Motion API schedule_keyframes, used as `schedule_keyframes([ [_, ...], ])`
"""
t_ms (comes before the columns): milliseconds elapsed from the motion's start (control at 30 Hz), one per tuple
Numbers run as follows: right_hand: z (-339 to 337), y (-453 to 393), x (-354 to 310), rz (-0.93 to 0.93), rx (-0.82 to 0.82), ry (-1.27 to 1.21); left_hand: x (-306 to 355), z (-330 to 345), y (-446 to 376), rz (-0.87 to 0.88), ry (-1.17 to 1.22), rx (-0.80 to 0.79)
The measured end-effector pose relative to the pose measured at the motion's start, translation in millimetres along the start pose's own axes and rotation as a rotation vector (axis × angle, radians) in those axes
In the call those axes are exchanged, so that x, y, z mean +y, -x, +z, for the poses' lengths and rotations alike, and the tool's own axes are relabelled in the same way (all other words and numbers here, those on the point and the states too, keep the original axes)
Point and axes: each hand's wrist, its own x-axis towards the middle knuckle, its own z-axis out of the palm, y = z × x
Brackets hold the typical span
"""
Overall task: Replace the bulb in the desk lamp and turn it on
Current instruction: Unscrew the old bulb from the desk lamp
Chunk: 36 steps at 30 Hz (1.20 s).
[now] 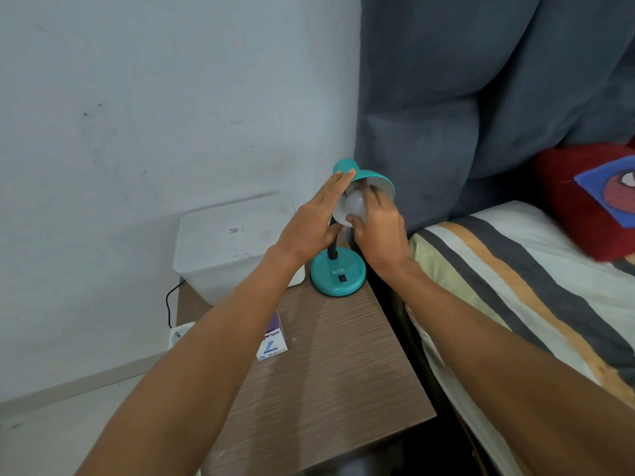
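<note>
Hiding the socket, right hand [376,223] grips the bulb [354,208]; left hand [309,228] spread on shade [372,178].

My left hand [311,228] steadies the teal lamp shade [369,178] while my right hand [376,228] grips the white bulb [354,209] inside it, the lamp base [338,278] standing on the counter [330,365].

white plastic bin [226,242], striped bedding [525,269], red cushion [584,197]

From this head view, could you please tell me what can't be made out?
- Bulb base and socket: hidden by the right hand and shade.
- Lamp neck: mostly behind the left hand.
- Small box: partly covered by the left forearm, print too small.
- Switch: position too small.
</note>
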Motion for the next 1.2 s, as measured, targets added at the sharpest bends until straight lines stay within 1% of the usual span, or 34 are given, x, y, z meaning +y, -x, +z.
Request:
schedule_keyframes([
  [67, -3.0, -0.4, 2.3, -0.112, -0.028, 0.083, 0.2, -1.2, 0.3, -0.002, 0.007, 0.011],
  [100, -3.4, -0.4, 4.6, -0.141, -0.036, 0.089, 0.0, -1.9, 0.3, -0.003, 0.007, 0.012],
  [133, -3.2, 0.5, 5.9, -0.135, -0.04, 0.071, 0.3, -2.6, 0.3, -0.003, 0.004, 0.011],
  [200, -2.0, 1.1, 5.4, -0.06, -0.026, 0.019, 0.5, -2.0, 0.2, -0.005, -0.005, 0.002],
  [267, -1.1, -0.6, 4.2, -0.003, -0.026, 0.018, 1.2, -0.8, -0.2, -0.008, -0.003, -0.003],
  [300, -1.2, -1.6, 4.4, -0.012, -0.03, 0.034, 1.0, -0.5, -0.4, -0.009, -0.002, -0.003],
  [367, -3.1, -0.7, 5.3, -0.102, -0.045, 0.103, 0.7, -0.6, -0.4, -0.009, -0.006, 0.003],
  [433, -3.9, 0.1, 6.8, -0.138, -0.048, 0.091, 0.6, -2.0, -0.4, -0.009, -0.014, 0.003],
  [567, -4.0, 0.2, 4.6, -0.005, -0.031, 0.017, 3.4, -1.6, 0.4, 0.0, -0.018, -0.001],
  [600, -4.5, -0.4, 4.5, -0.013, -0.039, 0.034, 3.9, -1.3, 0.5, 0.002, -0.012, 0.002],
  [667, -5.9, -0.1, 5.2, -0.105, -0.055, 0.11, 4.6, -1.7, 0.9, 0.0, -0.011, 0.01],
  [733, -6.2, -0.1, 6.9, -0.148, -0.061, 0.109, 4.4, -3.0, 1.1, -0.003, -0.015, 0.011],
  [833, -3.4, 0.7, 4.9, -0.044, -0.029, 0.016, 3.2, -3.4, 0.5, -0.001, -0.018, 0.0],
  [900, -2.1, -0.5, 4.2, -0.016, -0.025, 0.043, 4.1, -2.5, 0.7, 0.0, -0.01, -0.002],
  [1000, -3.4, 0.2, 7.5, -0.141, -0.059, 0.133, 5.1, -2.5, 0.3, 0.006, -0.006, 0.01],
  [1033, -2.7, 0.3, 9.6, -0.157, -0.059, 0.123, 4.6, -3.0, 0.0, 0.008, -0.008, 0.013],
  [1133, -0.3, 2.5, 9.3, -0.036, -0.021, 0.026, 2.7, -3.3, -1.0, 0.0, -0.026, -0.012],
  [1200, 0.5, 1.0, 7.7, 0.0, -0.026, 0.04, 3.5, -2.0, -1.1, -0.006, -0.023, -0.019],
])
